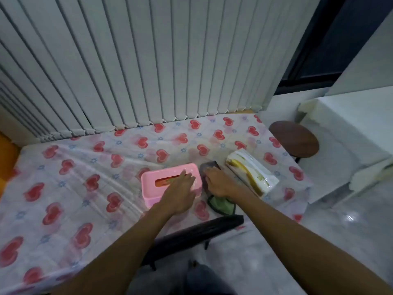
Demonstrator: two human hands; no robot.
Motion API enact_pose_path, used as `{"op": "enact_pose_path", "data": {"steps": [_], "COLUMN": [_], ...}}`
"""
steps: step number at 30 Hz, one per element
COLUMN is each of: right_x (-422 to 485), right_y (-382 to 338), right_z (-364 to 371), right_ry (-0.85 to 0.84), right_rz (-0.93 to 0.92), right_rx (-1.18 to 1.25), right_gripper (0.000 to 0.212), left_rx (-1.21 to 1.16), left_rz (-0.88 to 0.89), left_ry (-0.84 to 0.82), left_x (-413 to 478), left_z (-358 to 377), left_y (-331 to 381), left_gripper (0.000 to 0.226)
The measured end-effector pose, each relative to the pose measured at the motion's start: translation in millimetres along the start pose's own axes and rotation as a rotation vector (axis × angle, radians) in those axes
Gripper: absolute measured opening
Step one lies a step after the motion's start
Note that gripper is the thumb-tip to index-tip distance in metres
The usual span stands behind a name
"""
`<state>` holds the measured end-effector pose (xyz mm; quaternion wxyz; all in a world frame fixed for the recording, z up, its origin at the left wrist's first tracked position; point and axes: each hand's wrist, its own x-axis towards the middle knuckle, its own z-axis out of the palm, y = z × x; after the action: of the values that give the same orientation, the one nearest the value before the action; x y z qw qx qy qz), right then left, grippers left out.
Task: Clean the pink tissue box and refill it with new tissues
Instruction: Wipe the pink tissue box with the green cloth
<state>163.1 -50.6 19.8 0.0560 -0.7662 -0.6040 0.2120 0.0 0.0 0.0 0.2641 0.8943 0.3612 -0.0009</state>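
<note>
The pink tissue box (161, 184) lies on the table with its slot facing up. My left hand (180, 192) rests flat on the right part of its lid, fingers spread. Just right of the box my right hand (219, 182) presses on a dark flat object (209, 165), fingers curled over it; what the object is I cannot tell. A green cloth (222, 206) lies under my right wrist. A new pack of tissues (251, 172) in clear wrap with yellow print lies to the right of both hands.
The table has a cloth with red hearts (85, 188) and white vertical blinds (148, 60) behind it. A dark chair back (191, 233) stands at the near edge. A round brown stool (294, 138) and white furniture (348, 145) are to the right.
</note>
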Motion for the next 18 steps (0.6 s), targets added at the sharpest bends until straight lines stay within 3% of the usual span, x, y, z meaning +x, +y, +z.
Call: {"op": "enact_pose_path", "data": {"steps": [5, 12, 18], "right_x": [10.2, 26.2, 40.7], "right_y": [31.9, 77.9, 79.9], "right_z": [9.4, 29.0, 54.6], "right_ry": [-0.151, -0.130, -0.108], "right_rz": [0.227, 0.206, 0.160], "right_rx": [0.052, 0.061, 0.048], "right_gripper": [0.021, 0.034, 0.051], "left_rx": [0.003, 0.067, 0.059], "left_rz": [0.057, 0.044, 0.043], "left_ry": [0.012, -0.052, 0.000], "left_x": [12.2, 42.6, 57.0], "left_z": [16.0, 35.0, 41.0], "left_y": [19.6, 26.2, 23.4], "left_gripper": [0.055, 0.058, 0.057]}}
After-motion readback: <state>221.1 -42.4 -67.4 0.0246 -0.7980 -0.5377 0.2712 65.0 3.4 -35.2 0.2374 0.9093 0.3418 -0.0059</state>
